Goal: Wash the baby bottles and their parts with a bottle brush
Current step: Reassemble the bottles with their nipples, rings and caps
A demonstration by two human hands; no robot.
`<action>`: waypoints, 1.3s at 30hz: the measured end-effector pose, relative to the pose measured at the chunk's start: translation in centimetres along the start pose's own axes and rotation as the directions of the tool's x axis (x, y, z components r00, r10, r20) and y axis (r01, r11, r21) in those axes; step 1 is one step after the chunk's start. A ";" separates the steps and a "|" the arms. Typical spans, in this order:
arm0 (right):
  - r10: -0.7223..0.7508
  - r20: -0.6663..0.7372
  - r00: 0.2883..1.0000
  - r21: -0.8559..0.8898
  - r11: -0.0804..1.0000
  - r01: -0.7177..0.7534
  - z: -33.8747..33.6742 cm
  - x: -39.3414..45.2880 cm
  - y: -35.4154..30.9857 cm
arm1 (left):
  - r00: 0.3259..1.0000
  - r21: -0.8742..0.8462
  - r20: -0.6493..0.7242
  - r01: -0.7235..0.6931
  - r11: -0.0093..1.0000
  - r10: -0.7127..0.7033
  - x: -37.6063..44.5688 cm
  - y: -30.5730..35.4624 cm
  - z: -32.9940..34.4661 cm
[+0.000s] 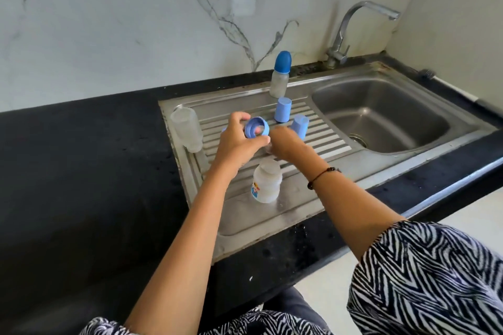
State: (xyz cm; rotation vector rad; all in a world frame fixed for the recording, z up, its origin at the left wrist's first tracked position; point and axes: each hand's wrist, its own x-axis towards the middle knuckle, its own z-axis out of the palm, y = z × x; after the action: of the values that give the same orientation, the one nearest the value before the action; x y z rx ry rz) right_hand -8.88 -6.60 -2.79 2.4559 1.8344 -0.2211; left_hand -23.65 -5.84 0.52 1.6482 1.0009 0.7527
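L hand (239, 134) holds a blue screw ring (257, 129) pinched betw. thumb and fingers, raised over the ribbed draining board (321, 141), open side up, prob. so the teat can be worked out of it. R hand (285, 144) is right beside the ring, fingers pointing down toward something pale and clear under it, maybe a teat; can't tell if it's gripping that or just touching.

Parts are spread over the board, likely to keep each piece separate and near the sink basin (381, 117): two blue caps (283, 109) stand side by side behind the hands, a capped bottle (280, 76) upright at the back edge near the tap (351, 30), an open bottle (187, 128) at the far left, and a printed bottle (266, 185) w/o top close to the front.

No brush in view, tap not running, so washing prob. hasn't started, this looks like dismantling.
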 end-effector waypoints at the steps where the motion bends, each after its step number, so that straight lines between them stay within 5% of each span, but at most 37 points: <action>1: 0.008 -0.019 1.000 -0.021 1.000 -0.008 0.4 -0.1 -0.1 | 1.000 0.021 -0.011 -0.005 1.000 0.005 -0.1 0.1 0.0; 7: 0.229 -0.129 0.965 0.397 0.904 -0.161 -6.8 -0.9 1.5 | 0.999 -0.022 0.001 -0.043 0.999 0.043 1.5 2.3 -0.6; 10: 0.226 -0.233 0.946 0.579 0.813 -0.052 -12.6 -3.1 3.1 | 0.998 -0.121 0.010 -0.053 0.991 0.054 2.8 4.3 -0.5; 12: 0.177 -0.245 0.953 0.829 0.549 0.111 -15.2 -4.8 4.1 | 0.996 -0.148 0.015 -0.082 0.986 0.085 3.2 5.5 -0.4; 13: 0.158 -0.196 0.968 0.929 0.346 0.132 -15.6 -5.4 4.5 | 0.995 -0.165 0.009 -0.094 0.982 0.097 3.3 5.9 -0.4; 14: 0.128 -0.137 0.982 0.961 0.259 0.100 -15.3 -5.4 4.6 | 0.995 -0.180 -0.002 -0.103 0.978 0.104 3.3 6.3 -0.4; 15: 0.160 -0.078 0.984 0.935 0.354 0.016 -14.6 -4.9 4.6 | 0.994 -0.191 -0.009 -0.111 0.975 0.111 3.1 6.7 -0.3; 16: 0.244 0.020 0.970 0.798 0.580 -0.163 -12.9 -4.2 4.5 | 0.994 -0.196 -0.009 -0.110 0.974 0.111 2.9 6.8 -0.2; 18: 0.333 -0.051 0.942 0.435 0.856 -0.279 -10.7 -3.9 4.8 | 0.993 -0.191 0.012 -0.116 0.975 0.120 2.5 6.9 0.0; 21: 0.251 -0.134 0.959 0.604 0.788 -0.122 -12.7 -5.4 5.6 | 0.992 -0.210 0.025 -0.113 0.971 0.121 2.0 6.7 0.1; 24: 0.186 -0.067 0.980 0.910 0.414 -0.016 -15.0 -7.2 5.7 | 0.993 -0.244 0.051 -0.087 0.966 0.103 1.6 6.7 0.6; 25: 0.188 -0.002 0.982 0.910 0.409 -0.076 -14.2 -7.2 5.7 | 0.993 -0.258 0.062 -0.084 0.963 0.103 1.4 6.8 0.9; 26: 0.237 0.078 0.968 0.796 0.570 -0.204 -12.9 -7.0 5.3 | 0.993 -0.270 0.066 -0.081 0.959 0.102 1.2 6.8 1.2; 28: 0.363 -0.015 0.932 0.474 0.823 -0.313 -10.5 -6.1 5.1 | 0.992 -0.275 0.072 -0.081 0.958 0.105 0.8 6.7 1.8; 32: 0.238 -0.061 0.969 0.611 0.777 -0.152 -10.8 -6.6 4.2 | 0.993 -0.291 0.083 -0.056 0.955 0.084 0.4 6.4 2.3; 36: 0.404 -0.144 0.903 0.360 0.872 -0.332 -8.7 -6.5 4.4 | 0.995 -0.286 0.073 -0.042 0.957 0.065 0.1 6.1 2.2; 39: 0.443 -0.156 0.883 0.582 0.763 -0.281 -8.4 -6.3 3.9 | 0.995 -0.258 0.064 -0.056 0.964 0.075 0.1 5.8 2.0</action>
State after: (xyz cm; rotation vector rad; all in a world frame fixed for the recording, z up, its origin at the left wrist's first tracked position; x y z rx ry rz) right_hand -6.23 -12.55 6.39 3.3508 1.4595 -0.4374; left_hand -20.41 -7.43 5.53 1.4779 0.7659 0.8239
